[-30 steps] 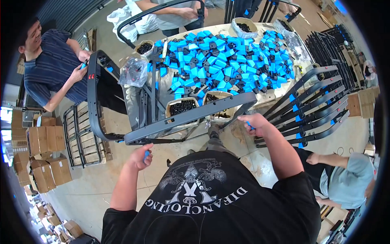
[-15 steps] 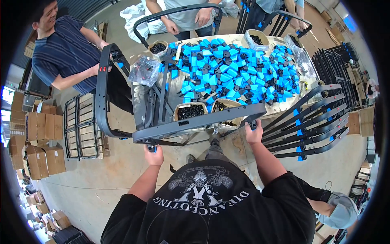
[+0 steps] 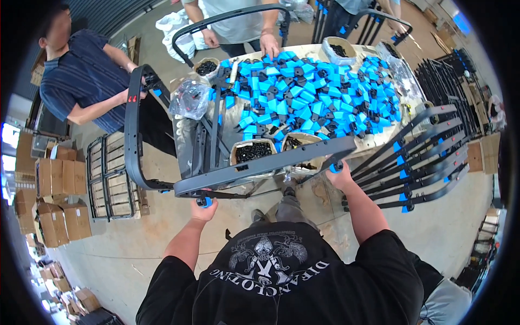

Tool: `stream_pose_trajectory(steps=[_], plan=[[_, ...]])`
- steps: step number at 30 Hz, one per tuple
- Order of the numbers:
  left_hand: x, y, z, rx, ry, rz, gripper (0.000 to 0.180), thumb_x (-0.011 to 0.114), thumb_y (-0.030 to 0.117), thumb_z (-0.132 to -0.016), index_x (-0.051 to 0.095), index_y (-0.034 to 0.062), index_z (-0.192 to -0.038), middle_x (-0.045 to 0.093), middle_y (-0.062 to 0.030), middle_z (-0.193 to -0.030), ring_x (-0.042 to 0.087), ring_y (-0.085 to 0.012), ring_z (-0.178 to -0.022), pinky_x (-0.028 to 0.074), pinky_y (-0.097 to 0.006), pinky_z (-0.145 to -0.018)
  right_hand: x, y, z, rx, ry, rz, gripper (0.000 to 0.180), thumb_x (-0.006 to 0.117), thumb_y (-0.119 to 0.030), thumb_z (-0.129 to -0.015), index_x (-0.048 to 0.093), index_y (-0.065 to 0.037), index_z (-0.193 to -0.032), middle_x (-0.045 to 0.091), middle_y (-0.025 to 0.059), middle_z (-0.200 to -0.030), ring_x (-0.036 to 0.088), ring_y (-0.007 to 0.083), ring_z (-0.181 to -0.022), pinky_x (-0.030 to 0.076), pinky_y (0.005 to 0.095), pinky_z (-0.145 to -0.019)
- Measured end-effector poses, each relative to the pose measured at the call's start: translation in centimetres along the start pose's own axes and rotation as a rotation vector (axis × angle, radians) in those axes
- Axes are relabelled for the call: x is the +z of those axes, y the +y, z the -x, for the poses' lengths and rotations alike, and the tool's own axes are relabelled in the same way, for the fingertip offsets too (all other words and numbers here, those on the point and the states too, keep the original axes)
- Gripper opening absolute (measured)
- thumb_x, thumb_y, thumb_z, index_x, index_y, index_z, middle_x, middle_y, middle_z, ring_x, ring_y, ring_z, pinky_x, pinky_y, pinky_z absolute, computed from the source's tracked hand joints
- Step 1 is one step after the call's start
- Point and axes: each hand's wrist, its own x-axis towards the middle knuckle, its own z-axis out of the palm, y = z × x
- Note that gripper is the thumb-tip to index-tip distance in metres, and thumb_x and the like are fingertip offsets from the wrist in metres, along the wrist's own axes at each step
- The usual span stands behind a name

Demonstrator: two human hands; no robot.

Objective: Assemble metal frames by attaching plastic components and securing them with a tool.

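I hold a long dark grey curved metal bar (image 3: 260, 165) by its two ends, in front of a table (image 3: 379, 142) piled with small blue plastic caps (image 3: 309, 100).

Brown cardboard boxes (image 3: 51, 197) sit stacked on the floor far to my left, with flat white labels on some sides, too small to see well. A clear crinkly plastic bag (image 3: 189, 98) lies on the table's left corner, and round paper tubs of small black parts (image 3: 252, 151) stand just behind the bar. My left hand (image 3: 204, 210) is curled shut around a blue cap (image 3: 205, 202) at the bar's left end. My right hand (image 3: 338, 174) is closed on another blue cap (image 3: 335, 168) at the right end. Finished black bars with blue tips (image 3: 422, 162) lean in a stack to my right.
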Motion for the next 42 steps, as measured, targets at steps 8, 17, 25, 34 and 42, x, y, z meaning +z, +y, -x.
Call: stream_pose_trajectory(steps=[8,17,25,34,42], plan=[[-2.8,3.9,0.8,-0.238,-0.071,-0.082,0.051,0.084,0.027,-0.076,0.062,-0.0002,-0.114,0.071,-0.0106,-0.105,0.069,-0.0199,-0.095,0.054,-0.035,-0.085,-2.2,-10.2,3.5,0.013,0.128,0.115,0.075,0.084,-0.019,-0.075,0.048,-0.002,-0.139,0.064,0.0155,-0.123,0.059,0.0226,-0.119,0.045,0.036,-0.103],[-12.5,19.3,0.4,-0.5,-0.895,-0.697,0.051,0.078,0.045,-0.083,0.069,0.0001,-0.104,0.074,-0.0158,-0.092,0.071,-0.023,-0.082,0.055,-0.036,-0.076,7.2,-39.7,0.8,-0.678,-0.091,0.3,0.036,0.075,-0.013,-0.083,0.063,-0.004,-0.116,0.069,0.0077,-0.1,0.067,0.018,-0.09,0.053,0.034,-0.083],[-20.2,34.3,-10.7,0.149,-0.461,0.079,0.008,0.06,0.004,-0.094,0.064,0.0021,-0.1,0.064,-0.0015,-0.087,0.062,-0.0096,-0.08,0.052,-0.026,-0.072,15.2,-35.0,-12.4,-0.45,-0.478,0.369,0.028,0.072,-0.027,-0.079,0.075,-0.007,-0.099,0.074,0.0159,-0.091,0.071,0.0322,-0.085,0.056,0.0423,-0.081],[-8.0,14.7,-39.3,0.08,-0.065,-0.417,0.027,0.055,0.009,-0.088,0.074,0.0041,-0.105,0.073,-0.0201,-0.106,0.07,-0.034,-0.102,0.054,-0.04,-0.092,15.8,-32.7,-13.1,-0.446,-0.534,0.619,0.031,0.07,-0.029,-0.083,0.07,-0.006,-0.104,0.072,0.0181,-0.096,0.069,0.0364,-0.093,0.055,0.0449,-0.082],[-2.1,11.1,-45.0,-0.001,-0.376,-0.978,0.045,0.057,0.012,-0.089,0.059,0.0054,-0.134,0.053,-0.0204,-0.145,0.058,-0.0375,-0.125,0.048,-0.044,-0.106,15.3,-33.2,-12.5,-0.432,-0.531,0.628,0.033,0.068,-0.029,-0.088,0.063,-0.006,-0.112,0.07,0.0177,-0.091,0.068,0.0379,-0.092,0.053,0.049,-0.079]])
